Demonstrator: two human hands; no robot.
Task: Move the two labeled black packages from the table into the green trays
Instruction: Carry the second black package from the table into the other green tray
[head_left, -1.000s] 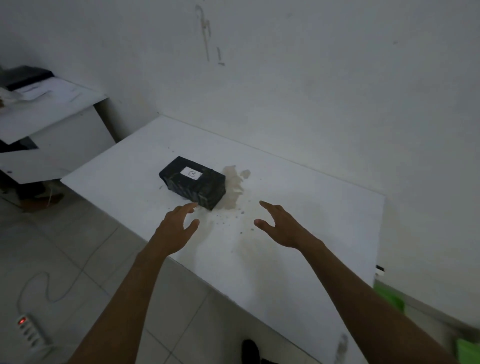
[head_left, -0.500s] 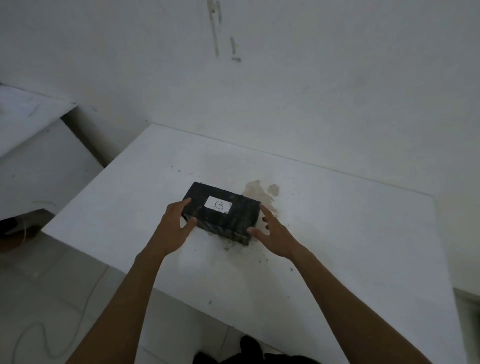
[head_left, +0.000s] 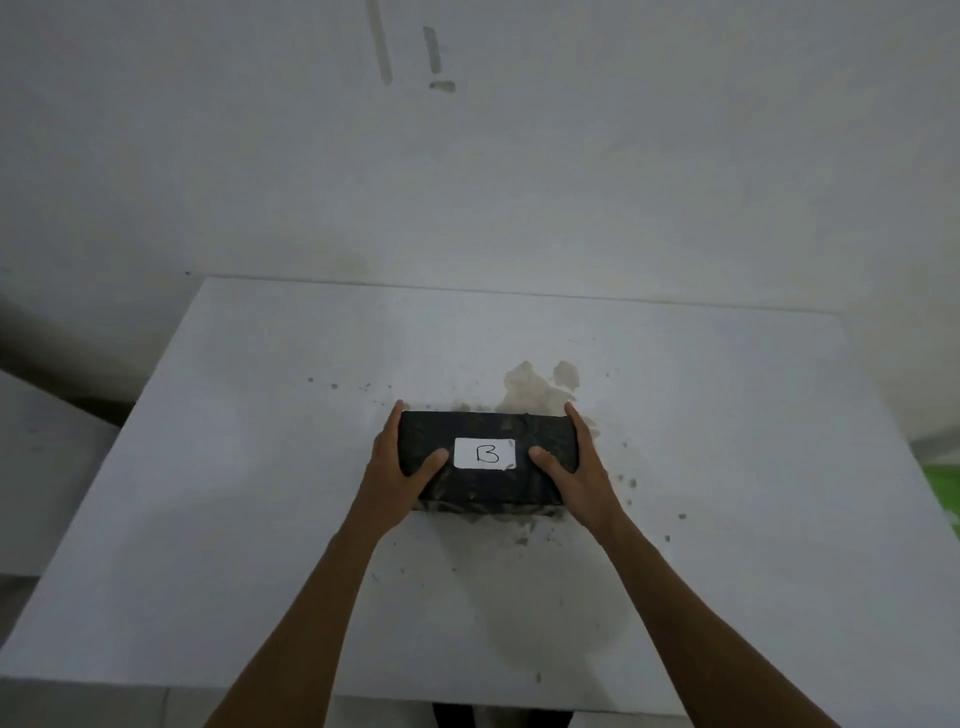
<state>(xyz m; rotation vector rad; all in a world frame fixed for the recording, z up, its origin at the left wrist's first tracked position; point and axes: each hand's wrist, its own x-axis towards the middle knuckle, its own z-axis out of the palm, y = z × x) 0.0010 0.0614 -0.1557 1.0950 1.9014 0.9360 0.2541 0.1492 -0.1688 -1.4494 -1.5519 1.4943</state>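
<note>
A black wrapped package with a white label marked "B" lies on the white table, near its middle. My left hand clasps the package's left end, thumb on top. My right hand clasps the right end the same way. The package still rests on the table surface. A sliver of a green tray shows at the right edge, below table level. No second package is in view.
A brown stain and dark specks mark the table behind and around the package. The white wall stands right behind the table. A lower white surface sits to the left.
Both hands reached forward and closed on the ends of the package. The view has swung so the package now sits square in front of me.
</note>
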